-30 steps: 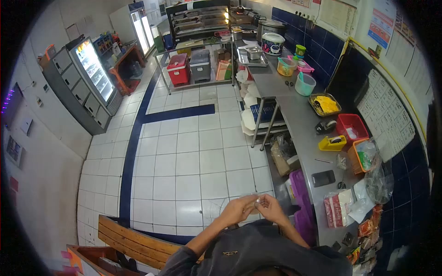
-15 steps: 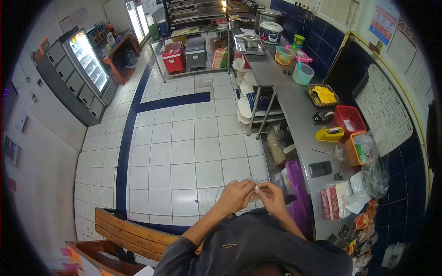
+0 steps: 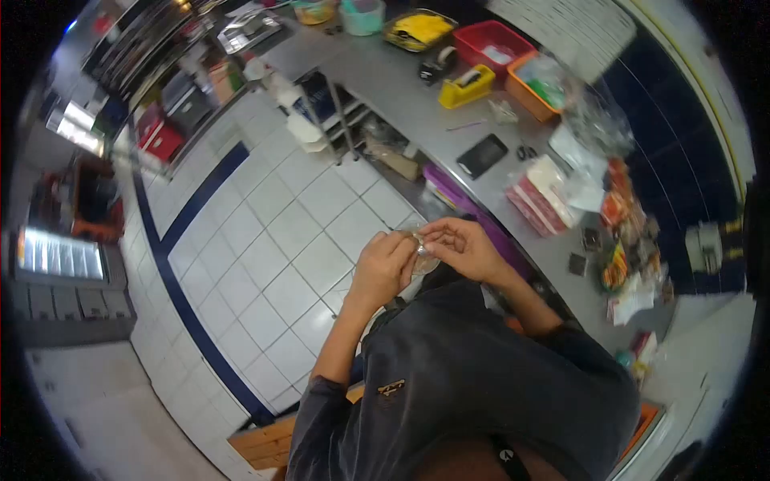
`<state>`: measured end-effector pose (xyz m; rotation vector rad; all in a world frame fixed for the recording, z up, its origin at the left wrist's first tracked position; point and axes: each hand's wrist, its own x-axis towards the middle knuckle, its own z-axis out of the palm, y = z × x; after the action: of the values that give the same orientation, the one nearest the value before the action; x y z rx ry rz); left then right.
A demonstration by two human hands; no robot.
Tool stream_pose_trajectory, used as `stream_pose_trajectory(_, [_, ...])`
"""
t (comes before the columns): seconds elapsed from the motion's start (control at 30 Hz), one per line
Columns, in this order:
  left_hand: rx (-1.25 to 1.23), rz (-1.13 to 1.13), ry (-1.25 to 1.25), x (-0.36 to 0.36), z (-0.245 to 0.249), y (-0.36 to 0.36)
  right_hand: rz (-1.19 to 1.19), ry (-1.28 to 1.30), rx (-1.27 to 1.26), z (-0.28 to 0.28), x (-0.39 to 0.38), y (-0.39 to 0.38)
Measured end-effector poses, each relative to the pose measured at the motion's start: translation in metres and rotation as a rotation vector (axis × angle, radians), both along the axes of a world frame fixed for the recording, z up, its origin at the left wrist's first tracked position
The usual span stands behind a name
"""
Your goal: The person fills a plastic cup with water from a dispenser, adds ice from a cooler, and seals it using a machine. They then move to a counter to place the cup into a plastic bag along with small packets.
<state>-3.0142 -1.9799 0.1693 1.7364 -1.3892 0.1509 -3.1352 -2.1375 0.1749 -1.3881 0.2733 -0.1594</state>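
Observation:
Both hands meet in front of my chest at a small clear plastic bag, whose contents I cannot make out. My left hand has its fingers curled and closed on the bag's left side. From the right, my right hand pinches it between thumb and fingers. A small whitish, shiny bit of the bag shows at the fingertips. The bag hangs over the gap between my body and the steel counter, above the floor.
On the steel counter at right are a phone, a yellow tape dispenser, a red basket, an orange basket, a red-and-white packet and several sachets. A purple container stands below. A wooden bench is behind me.
My view has swung to the right and tilted, so the counter now fills more of it. Both hands stay together on the plastic bag, with the fingers slightly shifted.

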Motion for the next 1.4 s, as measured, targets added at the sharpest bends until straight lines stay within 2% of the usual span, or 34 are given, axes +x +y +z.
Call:
stream_pose_trajectory(0.03, [0.035,-0.101,0.027,0.000,0.004,-0.013,-0.043,0.005,0.007,0.001,-0.009,-0.016])
stream_pose_trajectory(0.1, [0.080,-0.232,0.048,0.002,0.008,-0.037,0.110,0.070,-0.070,0.008,-0.022,-0.046])
stream_pose_trajectory(0.17, [0.108,-0.403,0.099,0.002,0.010,-0.063,0.074,0.149,-0.110,0.023,-0.033,-0.070])
stream_pose_trajectory(0.23, [0.158,-0.477,0.123,-0.003,0.016,-0.088,0.137,0.182,-0.167,0.030,-0.045,-0.093])
stream_pose_trajectory(0.47, [0.354,-0.768,0.137,-0.014,0.036,-0.175,0.128,0.173,-0.036,0.027,-0.087,-0.161])
stream_pose_trajectory(0.53, [0.325,-0.852,0.141,-0.023,0.040,-0.200,0.185,0.165,0.041,0.025,-0.101,-0.178])
stream_pose_trajectory(0.67, [0.293,-1.016,0.133,-0.043,0.043,-0.242,0.100,0.146,-0.020,0.027,-0.131,-0.191])
stream_pose_trajectory(0.73, [0.339,-1.087,0.102,-0.050,0.042,-0.259,0.034,0.163,-0.197,0.021,-0.146,-0.195])
stream_pose_trajectory(0.77, [0.369,-1.139,0.064,-0.053,0.040,-0.266,0.015,0.171,-0.173,0.021,-0.151,-0.194])
stream_pose_trajectory(0.83, [0.400,-1.202,0.026,-0.056,0.039,-0.280,-0.118,0.180,-0.363,0.026,-0.159,-0.190])
stream_pose_trajectory(0.87, [0.403,-1.243,-0.032,-0.057,0.038,-0.290,-0.142,0.186,-0.349,0.031,-0.161,-0.191])
stream_pose_trajectory(0.93, [0.382,-1.299,-0.021,-0.061,0.035,-0.305,-0.219,0.329,-0.232,0.040,-0.166,-0.190])
stream_pose_trajectory(1.03, [0.343,-1.385,0.058,-0.069,0.033,-0.324,-0.223,0.426,-0.239,0.043,-0.176,-0.195])
stream_pose_trajectory(1.1, [0.335,-1.436,0.133,-0.073,0.030,-0.333,-0.276,0.452,-0.207,0.040,-0.180,-0.193])
stream_pose_trajectory(1.27, [0.346,-1.392,0.156,-0.074,0.012,-0.341,-0.341,0.529,-0.169,0.038,-0.178,-0.184])
stream_pose_trajectory(1.33, [0.352,-1.403,0.170,-0.071,0.010,-0.342,-0.461,0.571,0.033,0.049,-0.172,-0.181])
stream_pose_trajectory(1.4, [0.347,-1.415,0.185,-0.068,0.009,-0.344,-0.518,0.499,0.034,0.045,-0.170,-0.174])
